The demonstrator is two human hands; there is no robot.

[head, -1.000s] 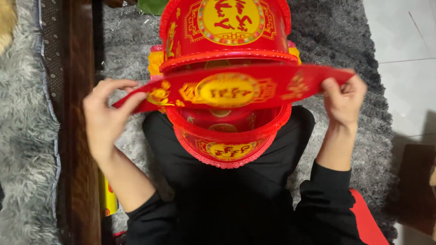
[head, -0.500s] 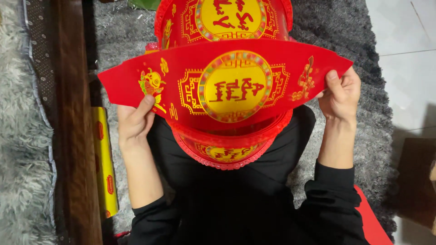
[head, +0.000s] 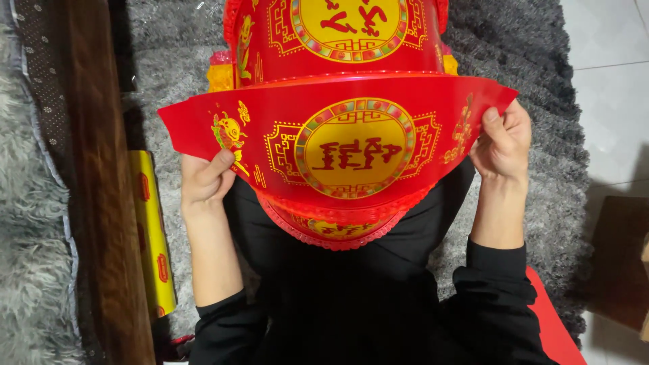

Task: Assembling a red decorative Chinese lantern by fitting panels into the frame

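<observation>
Right now both hands pinch 1 curved red card panel by its ends: the left hand closes on the lower left edge with the thumb on the printed face, and the right hand grips the right tip, so the hands are well apart. That panel, printed with a gold round emblem, is held up in front of the person's black-clothed lap, bowed outward. Just behind and partly below it sits a red and gold lantern-like paper piece, its scalloped lower rim peeking out beneath. Judging by this, the panel is lifted and spread but not yet joined to anything. On the left, a yellow roll lies beside a dark wooden beam on the grey shaggy rug. The lantern's top is cut off, and the panel hides its middle
</observation>
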